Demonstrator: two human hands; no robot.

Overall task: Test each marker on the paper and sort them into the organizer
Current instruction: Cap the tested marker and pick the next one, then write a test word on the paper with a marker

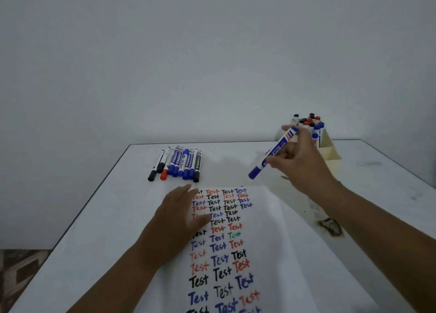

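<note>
Sorting step: my right hand (299,161) grips the capped blue plastic marker (273,153) beside the cream compartmented organizer (330,152).
Left hand (181,218), fingers straight, presses the white paper sheet (271,230); next, I judge, lower marker into a compartment.

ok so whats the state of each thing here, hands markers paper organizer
left hand: flat on the paper, fingers straight
right hand: gripping the blue marker
blue marker: capped, tilted, held off the table
paper: lying flat, covered in rows of "Test"
row of markers: capped, lying side by side on the table
organizer: holding markers upright
</note>
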